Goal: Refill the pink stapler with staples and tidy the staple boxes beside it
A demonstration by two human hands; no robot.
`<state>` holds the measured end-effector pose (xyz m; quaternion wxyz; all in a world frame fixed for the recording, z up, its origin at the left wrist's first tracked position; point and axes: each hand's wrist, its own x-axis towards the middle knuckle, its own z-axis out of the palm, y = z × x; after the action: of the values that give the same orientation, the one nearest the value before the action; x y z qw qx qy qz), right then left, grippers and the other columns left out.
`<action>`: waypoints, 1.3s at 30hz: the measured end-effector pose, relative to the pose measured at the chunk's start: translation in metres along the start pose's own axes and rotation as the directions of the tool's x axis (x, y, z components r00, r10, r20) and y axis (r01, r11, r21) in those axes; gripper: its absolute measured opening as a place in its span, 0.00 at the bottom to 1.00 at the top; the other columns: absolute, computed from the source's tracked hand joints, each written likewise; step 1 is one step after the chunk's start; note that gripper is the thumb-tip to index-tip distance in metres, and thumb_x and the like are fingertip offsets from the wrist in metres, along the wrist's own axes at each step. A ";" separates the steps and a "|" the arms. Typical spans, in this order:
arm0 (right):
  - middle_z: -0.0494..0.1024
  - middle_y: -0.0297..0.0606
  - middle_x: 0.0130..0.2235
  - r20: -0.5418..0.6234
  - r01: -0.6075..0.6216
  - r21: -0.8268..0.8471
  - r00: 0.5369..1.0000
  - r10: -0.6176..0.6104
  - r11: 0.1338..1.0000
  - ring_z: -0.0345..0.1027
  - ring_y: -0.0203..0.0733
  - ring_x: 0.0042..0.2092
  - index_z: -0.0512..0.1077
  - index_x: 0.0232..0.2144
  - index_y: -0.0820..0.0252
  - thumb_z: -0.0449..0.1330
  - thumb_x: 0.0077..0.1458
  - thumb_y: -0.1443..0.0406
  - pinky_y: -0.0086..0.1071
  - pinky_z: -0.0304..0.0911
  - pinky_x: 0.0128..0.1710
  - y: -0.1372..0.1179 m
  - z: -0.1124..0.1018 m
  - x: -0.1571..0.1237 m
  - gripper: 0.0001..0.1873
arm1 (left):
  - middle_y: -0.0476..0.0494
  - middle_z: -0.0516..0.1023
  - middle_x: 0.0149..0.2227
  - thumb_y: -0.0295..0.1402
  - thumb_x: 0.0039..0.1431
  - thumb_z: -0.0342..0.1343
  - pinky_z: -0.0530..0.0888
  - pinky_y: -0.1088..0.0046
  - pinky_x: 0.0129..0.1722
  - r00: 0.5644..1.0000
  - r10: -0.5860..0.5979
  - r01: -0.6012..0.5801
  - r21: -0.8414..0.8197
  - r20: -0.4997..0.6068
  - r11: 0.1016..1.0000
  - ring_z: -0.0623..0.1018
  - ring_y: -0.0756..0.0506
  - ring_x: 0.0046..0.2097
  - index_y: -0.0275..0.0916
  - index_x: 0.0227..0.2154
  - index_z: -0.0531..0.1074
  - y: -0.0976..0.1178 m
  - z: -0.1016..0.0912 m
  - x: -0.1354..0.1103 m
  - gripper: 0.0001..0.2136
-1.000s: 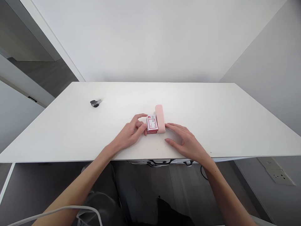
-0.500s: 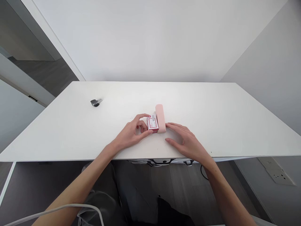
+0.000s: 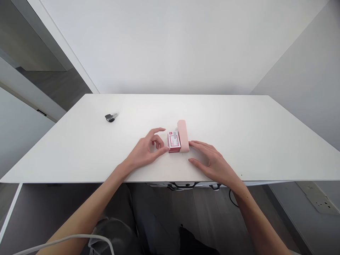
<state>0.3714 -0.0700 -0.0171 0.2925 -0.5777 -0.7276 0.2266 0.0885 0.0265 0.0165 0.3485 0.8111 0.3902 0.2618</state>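
Small red-and-white boxes [image 3: 174,141], apparently stacked, sit near the table's middle with printed labels facing up. A long pink stapler [image 3: 183,136] lies against their right side, and a bit of pale metal shows between them. My left hand [image 3: 147,148] is beside the boxes on the left, thumb and index finger apart; the thumb tip is at the near left corner, and whether it touches is hard to tell. On the stapler's other side, my right hand [image 3: 209,159] rests with fingers stretched out, its fingertips at the stapler's near right edge.
A black and silver staple remover [image 3: 111,117] lies at the back left of the white table [image 3: 225,124]. A wall rises behind the table. Black handles [image 3: 183,185] show below its front edge, and a white cable [image 3: 66,239] crosses my left forearm.
My left hand's index finger and thumb have come away from the box sides and opened a little to the left. The right hand stays beside the stapler. The whole view has shifted slightly.
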 end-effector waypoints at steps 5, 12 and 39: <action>0.70 0.34 0.71 0.002 -0.019 0.006 1.000 0.019 1.000 0.60 0.55 0.73 0.66 0.70 0.41 0.58 0.71 0.49 0.58 0.63 0.71 0.001 0.003 -0.001 0.29 | 0.42 0.76 0.43 0.44 0.69 0.56 0.72 0.57 0.55 0.881 0.018 0.170 0.352 -0.473 0.920 0.76 0.40 0.47 0.42 0.54 0.72 -0.044 -0.048 0.006 0.16; 0.70 0.33 0.71 0.012 -0.024 -0.007 1.000 0.024 1.000 0.59 0.52 0.74 0.66 0.69 0.42 0.56 0.71 0.49 0.55 0.63 0.71 0.002 0.005 0.000 0.28 | 0.31 0.74 0.61 0.40 0.64 0.59 0.62 0.44 0.66 0.771 -0.115 0.526 0.524 -0.627 0.669 0.67 0.27 0.66 0.41 0.58 0.66 -0.102 -0.120 0.013 0.22; 0.72 0.35 0.69 -0.008 -0.021 -0.006 1.000 0.021 1.000 0.62 0.53 0.72 0.68 0.68 0.43 0.57 0.71 0.52 0.55 0.66 0.69 -0.003 0.003 0.004 0.26 | 0.49 0.88 0.44 0.47 0.61 0.66 0.74 0.60 0.52 0.946 -0.196 0.217 0.058 -0.258 0.974 0.81 0.39 0.50 0.49 0.54 0.71 -0.019 -0.006 0.053 0.21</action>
<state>0.3671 -0.0670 -0.0166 0.2913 -0.5872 -0.7208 0.2253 0.1059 0.0804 0.0140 0.2868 0.7402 0.5248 0.3074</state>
